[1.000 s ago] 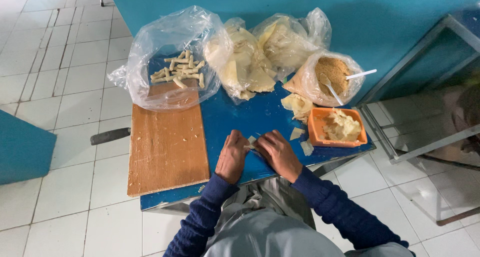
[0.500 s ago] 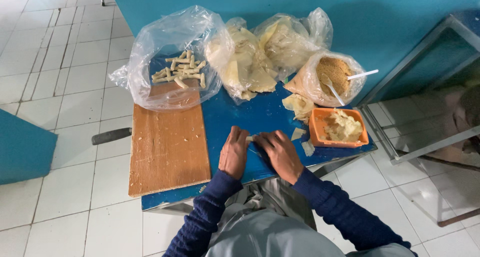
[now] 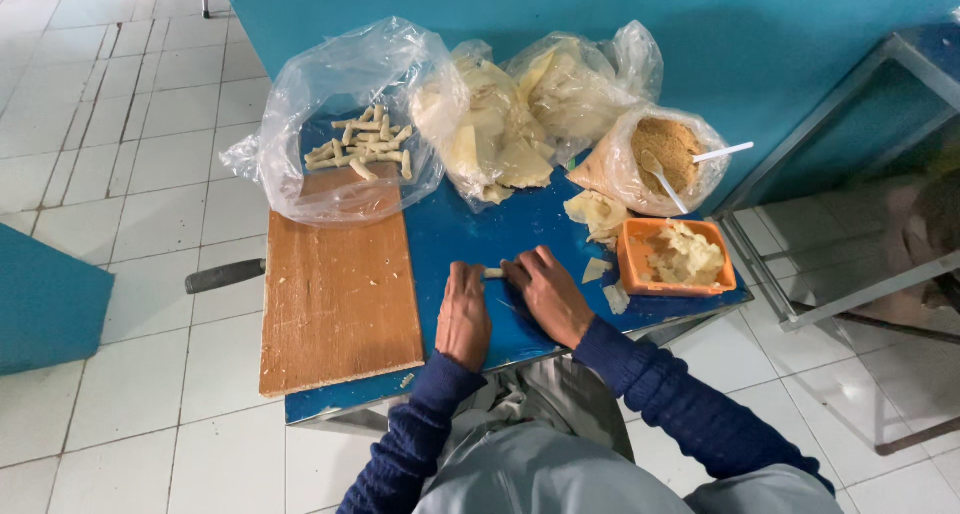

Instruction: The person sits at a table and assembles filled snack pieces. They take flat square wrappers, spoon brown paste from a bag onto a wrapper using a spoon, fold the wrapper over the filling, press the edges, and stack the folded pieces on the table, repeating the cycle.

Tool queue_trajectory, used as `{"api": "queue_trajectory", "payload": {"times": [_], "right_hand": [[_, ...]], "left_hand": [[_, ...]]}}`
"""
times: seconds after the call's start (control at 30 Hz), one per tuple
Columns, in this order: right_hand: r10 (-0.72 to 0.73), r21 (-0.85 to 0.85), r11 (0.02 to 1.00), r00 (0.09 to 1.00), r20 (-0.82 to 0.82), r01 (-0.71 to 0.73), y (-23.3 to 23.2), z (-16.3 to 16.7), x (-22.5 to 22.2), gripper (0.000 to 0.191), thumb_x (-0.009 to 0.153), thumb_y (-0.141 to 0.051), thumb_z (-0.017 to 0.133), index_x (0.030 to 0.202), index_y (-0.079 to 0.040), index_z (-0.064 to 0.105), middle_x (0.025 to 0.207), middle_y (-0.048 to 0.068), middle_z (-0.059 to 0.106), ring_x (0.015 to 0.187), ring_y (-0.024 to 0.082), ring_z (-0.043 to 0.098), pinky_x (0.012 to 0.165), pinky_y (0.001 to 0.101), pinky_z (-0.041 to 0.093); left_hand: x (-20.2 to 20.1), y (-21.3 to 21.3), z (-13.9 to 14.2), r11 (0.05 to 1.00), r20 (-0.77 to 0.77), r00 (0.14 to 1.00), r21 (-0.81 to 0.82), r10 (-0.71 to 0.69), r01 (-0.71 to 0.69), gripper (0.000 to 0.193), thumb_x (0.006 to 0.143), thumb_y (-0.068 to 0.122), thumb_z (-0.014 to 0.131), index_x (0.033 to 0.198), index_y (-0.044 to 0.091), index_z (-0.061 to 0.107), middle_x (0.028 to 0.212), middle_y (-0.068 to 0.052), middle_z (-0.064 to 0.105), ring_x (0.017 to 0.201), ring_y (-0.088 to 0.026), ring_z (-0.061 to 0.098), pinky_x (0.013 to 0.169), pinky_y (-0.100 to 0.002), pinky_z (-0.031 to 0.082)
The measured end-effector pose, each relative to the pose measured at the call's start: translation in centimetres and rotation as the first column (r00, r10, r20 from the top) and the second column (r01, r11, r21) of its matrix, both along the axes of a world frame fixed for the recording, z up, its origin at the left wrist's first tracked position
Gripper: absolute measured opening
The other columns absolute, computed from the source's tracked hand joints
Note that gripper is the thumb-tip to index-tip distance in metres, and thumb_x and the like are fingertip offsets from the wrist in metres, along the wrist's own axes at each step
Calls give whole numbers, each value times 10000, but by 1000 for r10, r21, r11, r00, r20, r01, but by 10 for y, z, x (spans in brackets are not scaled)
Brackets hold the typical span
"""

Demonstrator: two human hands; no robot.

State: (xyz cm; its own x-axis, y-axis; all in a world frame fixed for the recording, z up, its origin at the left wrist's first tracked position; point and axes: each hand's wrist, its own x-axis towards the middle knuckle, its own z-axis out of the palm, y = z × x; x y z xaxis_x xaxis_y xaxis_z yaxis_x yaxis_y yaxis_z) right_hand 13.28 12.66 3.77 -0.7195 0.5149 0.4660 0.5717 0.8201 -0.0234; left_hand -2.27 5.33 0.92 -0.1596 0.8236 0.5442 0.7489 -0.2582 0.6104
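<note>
Small pale roll (image 3: 493,272) lies on the blue desk (image 3: 470,229), long axis running left to right across the person's front, one end toward each hand. Only its middle shows between the fingertips.

Left hand (image 3: 464,314): palm down, fingers extended flat onto the desk, tips pressing the roll's left end. Right hand (image 3: 545,294): fingers curled loosely over the right end, pinching it against the surface. Neither hand lifts it; the roll rests on the desk. Both sleeves dark blue knit, ribbed.

Desk: blue painted top, scuffed, flecked with crumbs. Wooden board (image 3: 335,294) on its left part, rectangular, plain brown grain, bare apart from a few crumbs. A dark handle (image 3: 225,275) sticks out from under the board's left edge.

Far edge of the desk: clear plastic bag (image 3: 340,124), crinkled, open, holding a heap of finished rolls (image 3: 362,147), short cream-coloured sticks lying at mixed angles. Beside it two bags of thin pale sheets (image 3: 500,134), folded and rumpled. Then a bag of brown crumbly filling (image 3: 668,149) with two white spoons standing in it. Orange rectangular tray (image 3: 634,269) near the right hand, holding pale torn pieces.

Room: white tiled floor (image 3: 90,174), teal wall behind the desk, metal frame at right.
</note>
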Motion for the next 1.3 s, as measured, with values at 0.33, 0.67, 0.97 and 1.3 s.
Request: {"api": "queue_trajectory", "payload": {"times": [0.33,0.67,0.97,1.3], "right_hand": [[-49,-495,603,590,-806,-625,66,98,-75,307,1061,-196,622,1336,-59,635,1115,8,728,989,73,673,873,231,545],[-1,-134,991,977,-212,-28,69,75,-25,428,764,88,546,1162,25,689,1226,192,674,1135,395,634,975,446,513],[-142,72,984,958,-249,165,104,94,-57,230,840,59,579,1057,15,641,1262,213,566,1158,407,566,991,462,488],[-166,81,978,954,-250,192,92,92,-49,370,853,28,635,1223,6,632,1098,196,520,1071,416,503,925,509,462]], "left_hand": [[-2,-17,11,998,118,992,-46,43,-37,85,961,13,592,967,0,508,1016,-225,503,855,-448,566,694,-510,458],[1,-19,14,999,135,990,-40,30,-25,131,903,44,633,1012,29,561,1015,-169,565,897,-404,601,739,-482,493],[-1,-20,14,998,84,995,-55,45,-40,152,898,65,649,1033,37,586,1040,-154,589,938,-369,619,774,-463,506],[0,-22,15,997,74,996,-60,53,-49,168,901,76,662,1048,33,592,1043,-160,591,947,-372,617,776,-466,505]]}}
